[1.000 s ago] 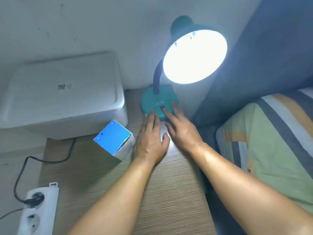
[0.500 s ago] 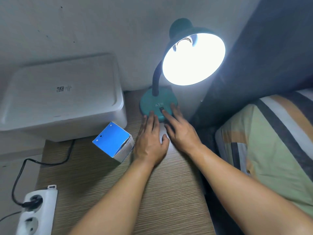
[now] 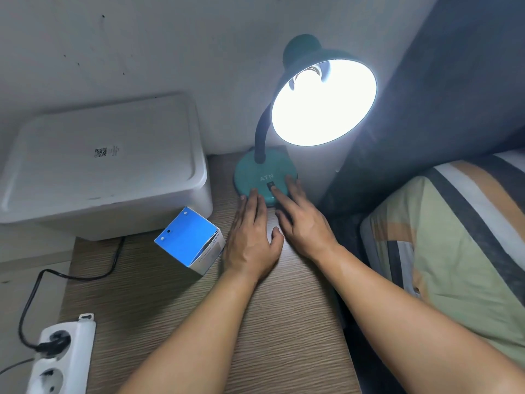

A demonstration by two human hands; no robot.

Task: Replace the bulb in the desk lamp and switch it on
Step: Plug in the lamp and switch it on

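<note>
Head view shows the lamp (image 3: 321, 95) lit at the back of the bench (image 3: 284, 322). Your right hand (image 3: 304, 223) rests a straight finger on the switch (image 3: 271, 184); your left hand (image 3: 251, 240) lies flat, holding nothing. Lift off gently, keeping the base (image 3: 255, 177) steady.

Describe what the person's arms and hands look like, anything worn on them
Both forearms are bare all the way to the bottom edge of the picture: no sleeves show. The left hand and right hand are bare too, with no gloves. No rings, watch, bracelet or wristband show on the fingers or wrists, and no markings or cables on either arm.
</note>
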